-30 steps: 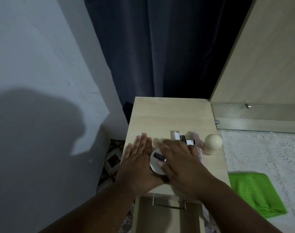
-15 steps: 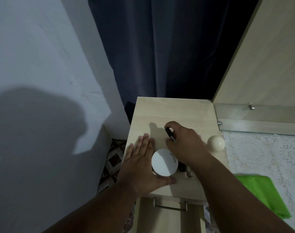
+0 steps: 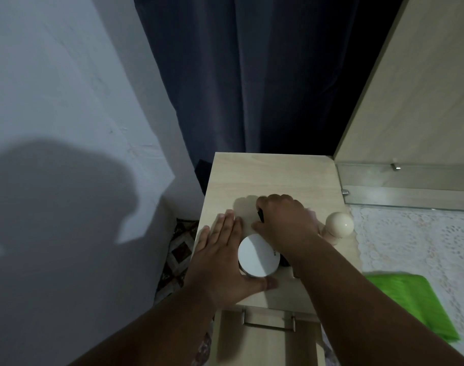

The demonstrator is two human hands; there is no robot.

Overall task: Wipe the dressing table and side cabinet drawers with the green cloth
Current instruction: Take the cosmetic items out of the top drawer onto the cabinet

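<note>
Steadying a white jar (image 3: 258,257), the left hand (image 3: 220,262) lies flat. The right hand (image 3: 285,220) grips a dark tube (image 3: 260,215). Its wrist could topple the nearby bottle (image 3: 337,228).

- side cabinet (image 3: 273,175) top: round jar (image 3: 258,258) at centre
- left hand (image 3: 220,262) touching jar's 9 o'clock side, thumb at 6
- right hand (image 3: 286,220) at jar's 1 o'clock
- ball-topped bottle (image 3: 339,225) at 3 o'clock, cabinet edge
- cloth (image 3: 410,302) on dressing table (image 3: 423,239), 4 o'clock
- drawer handle (image 3: 267,319) at 6 o'clock, below top
- curtain (image 3: 252,75) at 12 o'clock, behind
</note>
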